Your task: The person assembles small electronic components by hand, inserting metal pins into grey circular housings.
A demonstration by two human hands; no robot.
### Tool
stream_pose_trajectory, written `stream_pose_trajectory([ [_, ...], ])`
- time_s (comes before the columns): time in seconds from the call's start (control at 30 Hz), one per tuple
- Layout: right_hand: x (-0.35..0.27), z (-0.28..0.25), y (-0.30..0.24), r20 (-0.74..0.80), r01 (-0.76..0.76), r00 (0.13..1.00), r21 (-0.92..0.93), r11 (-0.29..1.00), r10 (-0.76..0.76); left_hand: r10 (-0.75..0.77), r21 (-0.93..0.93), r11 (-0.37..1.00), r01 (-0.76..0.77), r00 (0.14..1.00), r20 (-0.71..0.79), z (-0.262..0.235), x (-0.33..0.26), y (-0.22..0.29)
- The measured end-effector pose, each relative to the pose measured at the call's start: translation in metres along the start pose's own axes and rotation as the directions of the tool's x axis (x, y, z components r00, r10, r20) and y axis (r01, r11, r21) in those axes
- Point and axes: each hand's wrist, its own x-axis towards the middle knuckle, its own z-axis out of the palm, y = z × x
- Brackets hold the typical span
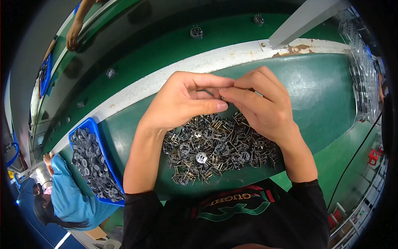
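Above the green table my left hand [186, 99] and my right hand [263, 101] meet at the fingertips. Both are closed in a pinch around something small and dark, mostly covered by the fingers, so I cannot make out its kind. Below them on the tabletop spreads a heap of small dark parts with metal pins [215, 145], partly hidden by my right hand and left wrist. To the left of my left forearm stands a blue tray [101, 145] full of grey oval pieces [86, 159].
Beyond the table's white rim [186, 64] runs a green belt [157, 52] carrying several spaced-out small parts [196, 32]. A grey metal post [302, 25] rises at the far right. Stacked clear trays [362, 79] stand at the right edge. A person in blue [78, 195] sits at left.
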Motion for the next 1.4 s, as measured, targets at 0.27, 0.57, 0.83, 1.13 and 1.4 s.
stream_pose_trajectory([
  [0.27,0.003,-0.055,0.031,0.218,-0.454,0.873,0.041,0.89,0.436,0.319,0.541,0.837,-0.084,0.878,-0.357,-0.031,0.007,-0.005],
  [0.57,0.013,-0.069,0.019,0.683,-0.591,0.361,-0.36,0.722,0.635,0.54,0.817,0.556,0.154,0.68,-0.496,-0.113,0.021,-0.017],
  [0.83,-0.006,-0.056,0.017,0.645,-0.536,0.487,-0.313,0.784,0.589,0.715,0.91,0.324,0.258,0.564,-0.414,-0.162,-0.025,0.007],
  [1.13,0.008,-0.047,0.009,0.609,-0.471,0.555,-0.331,0.817,0.567,0.618,0.872,0.266,0.41,0.622,-0.481,-0.169,-0.042,-0.013],
  [1.4,-0.004,-0.021,0.035,0.222,-0.243,0.92,-0.326,0.914,0.324,0.576,0.861,0.403,0.311,0.645,-0.503,-0.131,-0.013,-0.009],
])
